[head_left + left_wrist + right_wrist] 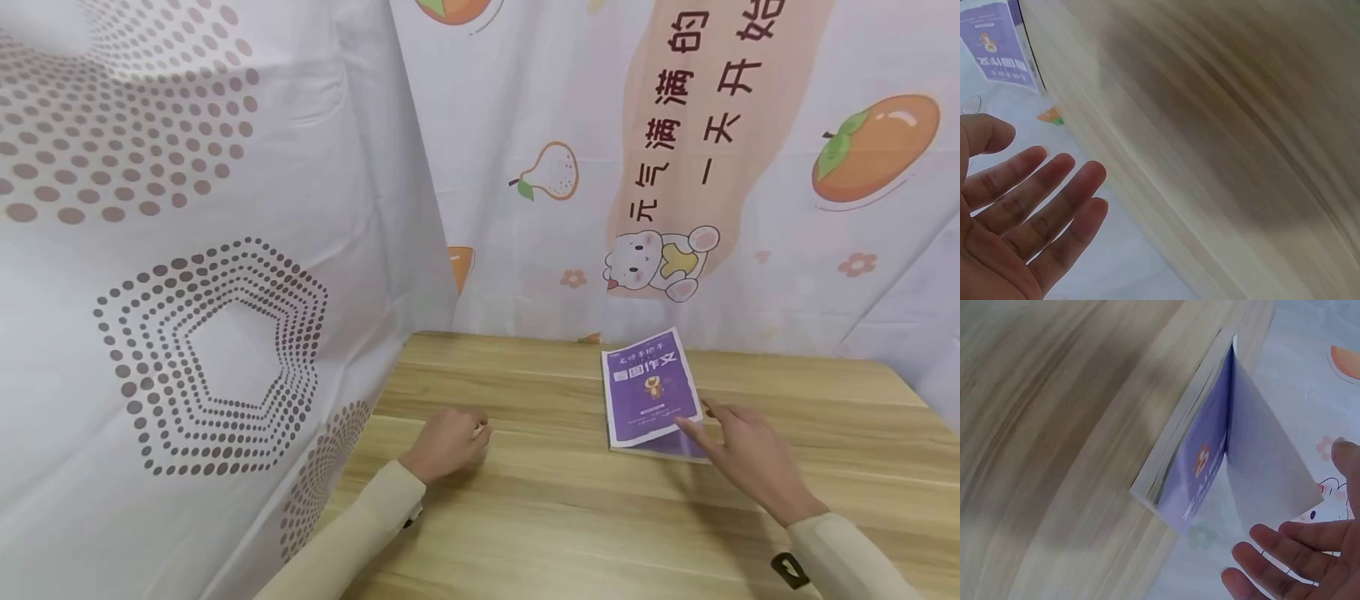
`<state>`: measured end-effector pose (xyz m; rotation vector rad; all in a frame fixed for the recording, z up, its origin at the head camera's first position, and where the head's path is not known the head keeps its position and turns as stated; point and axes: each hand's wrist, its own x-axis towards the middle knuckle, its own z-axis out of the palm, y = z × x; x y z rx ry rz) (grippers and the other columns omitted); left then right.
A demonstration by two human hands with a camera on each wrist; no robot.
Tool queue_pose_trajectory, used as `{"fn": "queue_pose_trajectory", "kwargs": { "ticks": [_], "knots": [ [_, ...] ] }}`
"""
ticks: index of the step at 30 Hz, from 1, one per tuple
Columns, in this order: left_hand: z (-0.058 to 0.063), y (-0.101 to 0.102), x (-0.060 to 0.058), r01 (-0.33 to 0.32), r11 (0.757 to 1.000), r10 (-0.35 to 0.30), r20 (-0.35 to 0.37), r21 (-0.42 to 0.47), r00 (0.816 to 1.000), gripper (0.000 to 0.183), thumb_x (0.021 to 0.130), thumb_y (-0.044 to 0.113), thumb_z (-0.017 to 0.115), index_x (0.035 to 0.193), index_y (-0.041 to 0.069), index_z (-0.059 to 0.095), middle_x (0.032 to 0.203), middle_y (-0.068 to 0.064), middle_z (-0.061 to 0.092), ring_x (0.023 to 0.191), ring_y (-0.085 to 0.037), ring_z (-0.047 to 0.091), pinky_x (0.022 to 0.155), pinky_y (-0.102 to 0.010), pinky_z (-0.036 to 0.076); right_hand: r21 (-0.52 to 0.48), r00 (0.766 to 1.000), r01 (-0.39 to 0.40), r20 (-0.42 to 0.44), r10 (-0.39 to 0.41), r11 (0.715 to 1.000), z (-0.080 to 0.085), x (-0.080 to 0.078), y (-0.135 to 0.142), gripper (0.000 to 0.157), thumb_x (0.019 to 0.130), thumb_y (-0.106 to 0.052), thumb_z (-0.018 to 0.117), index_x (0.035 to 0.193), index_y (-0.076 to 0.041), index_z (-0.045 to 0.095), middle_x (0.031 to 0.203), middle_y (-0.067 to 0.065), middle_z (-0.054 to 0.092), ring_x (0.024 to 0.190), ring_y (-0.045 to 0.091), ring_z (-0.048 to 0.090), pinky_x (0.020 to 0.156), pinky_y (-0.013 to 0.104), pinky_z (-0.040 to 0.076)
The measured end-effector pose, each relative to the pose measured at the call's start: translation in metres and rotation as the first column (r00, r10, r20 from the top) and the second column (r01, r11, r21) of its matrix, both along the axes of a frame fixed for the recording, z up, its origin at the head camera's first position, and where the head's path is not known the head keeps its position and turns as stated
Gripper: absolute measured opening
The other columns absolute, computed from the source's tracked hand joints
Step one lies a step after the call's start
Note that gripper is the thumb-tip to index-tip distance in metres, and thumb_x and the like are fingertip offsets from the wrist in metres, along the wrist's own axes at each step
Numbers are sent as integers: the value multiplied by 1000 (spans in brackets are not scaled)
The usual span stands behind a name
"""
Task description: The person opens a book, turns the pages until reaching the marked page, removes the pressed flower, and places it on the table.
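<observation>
A purple-covered book [651, 387] lies on the wooden table, its front cover [1266, 450] standing partly raised from the pages in the right wrist view. My right hand [750, 454] is at the book's right edge, fingers spread and loosely bent. Close to the lifted cover's free edge are the fingertips [1260, 534] of that hand; whether they touch it I cannot tell. To the left of the book, my left hand [450, 442] is low over the table, holding nothing. Its fingers [1041, 212] are relaxed and slightly bent in the left wrist view.
The wooden table [525, 500] stretches under both hands. Behind it hangs a white fruit-print cloth [495, 108] with printed writing, and at the left a white dotted curtain [232, 350] comes down beside the table edge.
</observation>
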<state>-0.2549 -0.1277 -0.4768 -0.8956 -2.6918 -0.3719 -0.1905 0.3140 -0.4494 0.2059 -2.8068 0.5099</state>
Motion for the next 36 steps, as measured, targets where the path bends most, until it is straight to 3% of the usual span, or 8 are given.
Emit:
{"fn": "queue_pose_trajectory", "kwargs": {
  "ticks": [6, 13, 17, 20, 24, 27, 36],
  "knots": [
    [-4, 18, 0, 12, 1000, -11, 51, -9, 999, 18, 99, 24, 68, 96, 10, 78, 88, 1, 75, 67, -3, 60, 61, -23, 53, -31, 1000, 18, 11, -18, 999, 1, -9, -8, 73, 102, -54, 57, 139, 9, 55, 126, 33, 63, 111, 58, 58, 82, 70, 49],
    [-5, 40, -3, 29, 1000, -29, 65, -1, 997, 20, 100, 24, 65, 99, 10, 79, 90, 1, 75, 69, -3, 61, 61, -20, 51, -15, 999, 36, -24, -36, 999, 3, -19, -2, 57, 101, -34, 64, 133, 12, 57, 117, 36, 64, 97, 56, 63, 70, 63, 53],
    [-6, 52, -4, 35, 999, -36, 95, 14, 995, 19, 99, 22, 66, 99, 9, 79, 91, 0, 76, 63, -1, 55, 59, -17, 48, 21, 1000, 29, -5, -29, 999, -3, -19, 3, 61, 98, -30, 68, 134, 17, 54, 113, 40, 63, 94, 55, 63, 73, 65, 52],
    [-7, 61, -6, 42, 999, -42, 110, 5, 993, 19, 99, 21, 65, 101, 9, 80, 91, 1, 76, 61, 0, 52, 58, -16, 47, 41, 999, 25, 23, -26, 999, -10, -18, 7, 65, 95, -30, 72, 133, 19, 52, 101, 37, 64, 84, 48, 64, 68, 61, 53],
    [-9, 75, -10, 61, 998, -60, 90, -12, 994, 19, 99, 22, 64, 100, 11, 80, 90, 4, 76, 61, 2, 50, 60, -14, 47, 64, 999, 12, 38, -15, 998, -18, -18, 12, 58, 92, -28, 75, 122, 18, 56, 82, 21, 61, 69, 32, 58, 55, 48, 50],
    [-11, 84, -13, 83, 996, -81, 80, -19, 994, 20, 99, 22, 65, 99, 10, 80, 87, 4, 76, 56, 2, 48, 59, -13, 47, 104, 999, -8, 35, 5, 995, -26, -19, 14, 49, 91, -28, 76, 110, 14, 61, 76, 13, 59, 64, 26, 55, 52, 40, 46],
    [-17, 115, -15, 131, 989, -122, 114, -70, 986, 22, 101, 25, 61, 102, 11, 79, 90, 4, 76, 59, 3, 51, 63, -13, 48, 142, 998, -38, 60, 30, 989, -39, -18, 19, 34, 91, -31, 77, 83, 0, 65, 68, 5, 57, 61, 22, 49, 58, 45, 46]
  ]
}}
